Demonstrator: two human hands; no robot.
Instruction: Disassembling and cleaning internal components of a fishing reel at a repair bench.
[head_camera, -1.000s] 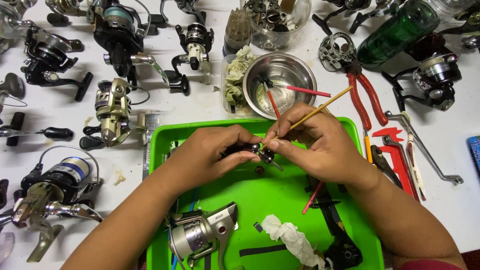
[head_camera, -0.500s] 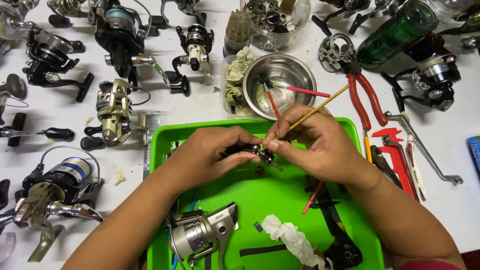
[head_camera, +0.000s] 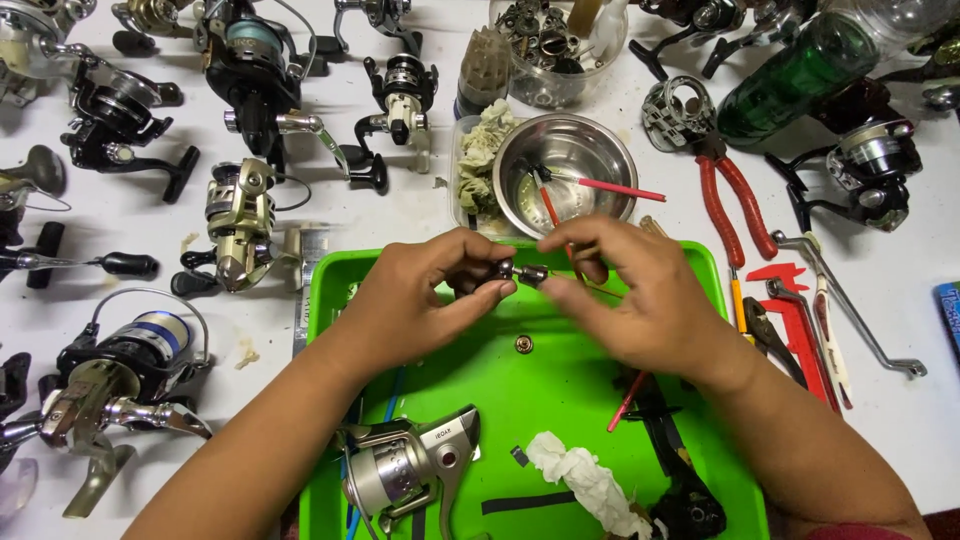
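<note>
White counter (head_camera: 420, 215) crowded with reels; green tray (head_camera: 520, 400) central. Left hand (head_camera: 420, 295) and right hand (head_camera: 630, 290) each pinched one end of a small metal part (head_camera: 522, 272) above the tray. Judged light, rigid, likely greasy; grip by the ends.

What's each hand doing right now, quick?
Left hand: closed on a small dark metal part.
Right hand: pinching the small metal piece beside it.

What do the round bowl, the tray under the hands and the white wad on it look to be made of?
Bowl: likely stainless steel, bright mirror-like sheen. Tray: probably plastic, uniform glossy green with a moulded rim. White wad: seems tissue or cloth, crumpled and matte.
</note>
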